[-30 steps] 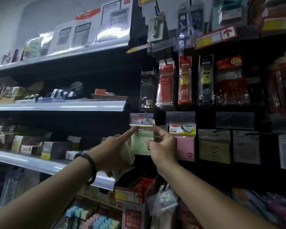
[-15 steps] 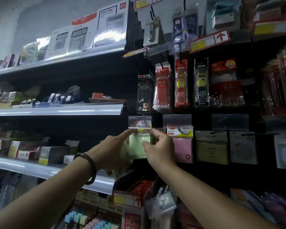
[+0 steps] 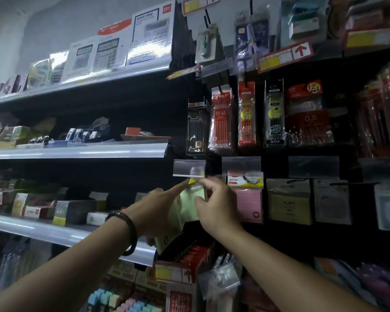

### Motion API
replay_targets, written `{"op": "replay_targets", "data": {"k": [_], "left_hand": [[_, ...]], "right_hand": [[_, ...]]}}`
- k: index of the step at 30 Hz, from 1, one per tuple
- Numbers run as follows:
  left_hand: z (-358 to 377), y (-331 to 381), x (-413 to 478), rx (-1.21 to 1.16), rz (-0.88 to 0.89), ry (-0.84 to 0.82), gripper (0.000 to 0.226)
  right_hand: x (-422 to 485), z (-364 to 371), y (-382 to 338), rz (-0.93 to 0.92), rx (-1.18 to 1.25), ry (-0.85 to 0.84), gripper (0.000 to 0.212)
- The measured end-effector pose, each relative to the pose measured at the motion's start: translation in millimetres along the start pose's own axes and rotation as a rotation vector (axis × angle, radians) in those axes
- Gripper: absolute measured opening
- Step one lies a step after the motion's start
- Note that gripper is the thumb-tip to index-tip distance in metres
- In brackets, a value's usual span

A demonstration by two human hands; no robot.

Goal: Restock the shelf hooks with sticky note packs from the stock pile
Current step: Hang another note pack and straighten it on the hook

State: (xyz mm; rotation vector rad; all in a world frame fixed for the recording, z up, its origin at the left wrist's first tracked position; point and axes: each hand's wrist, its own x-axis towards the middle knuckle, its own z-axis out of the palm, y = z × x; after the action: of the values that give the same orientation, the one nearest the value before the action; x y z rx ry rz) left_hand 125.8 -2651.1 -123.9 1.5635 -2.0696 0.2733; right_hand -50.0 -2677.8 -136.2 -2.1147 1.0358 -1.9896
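Green sticky note pack (image 3: 193, 204) was held directly below the clear label holder (image 3: 189, 168), its top pinched by the right hand (image 3: 214, 208), while the left hand (image 3: 158, 210) gripped spare packs (image 3: 164, 240), index finger touching that top.

Left hand (image 3: 160, 212) raised, index finger pointing, right hand (image 3: 214, 206) raised beside it, pinching grip

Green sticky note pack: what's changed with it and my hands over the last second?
The left hand and right hand brought their fingertips closer together at the top of the green pack, under the price tag holder. Nothing let go: the right hand still pinches the pack, the left still holds spare packs. The pink pack hangs unchanged.
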Motion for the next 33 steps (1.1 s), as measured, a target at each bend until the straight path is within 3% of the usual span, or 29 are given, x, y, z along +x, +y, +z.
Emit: {"op": "replay_targets", "data": {"k": [9,16,21,26,28,30,33], "left_hand": [[10,-2,-1,0.001,0.02,0.033,0.133],[10,-2,0,0.03,0.03,-0.001,0.136],[8,10,0,0.061,0.006,-0.049,0.12],[16,5,-3,0.001,-0.071,-0.006,0.08],[18,0,-10,-0.077,-0.078,0.002,0.068],[20,-5,-19,-0.228,-0.059,0.023,0.064],[24,-11,-32,-0.587,-0.037,0.153,0.056]], "right_hand": [[-4,1,0,0.1,0.132,0.06,0.049],[-6,-3,5,0.079,0.011,0.015,0.053],[5,-2,5,0.087,-0.255,-0.077,0.057],[16,0,4,0.085,-0.639,-0.317,0.068],[14,-1,3,0.145,-0.664,-0.388,0.068],[9,-4,2,0.163,-0.639,-0.428,0.049],[-3,-6,3,0.096,-0.526,-0.36,0.043]]}}
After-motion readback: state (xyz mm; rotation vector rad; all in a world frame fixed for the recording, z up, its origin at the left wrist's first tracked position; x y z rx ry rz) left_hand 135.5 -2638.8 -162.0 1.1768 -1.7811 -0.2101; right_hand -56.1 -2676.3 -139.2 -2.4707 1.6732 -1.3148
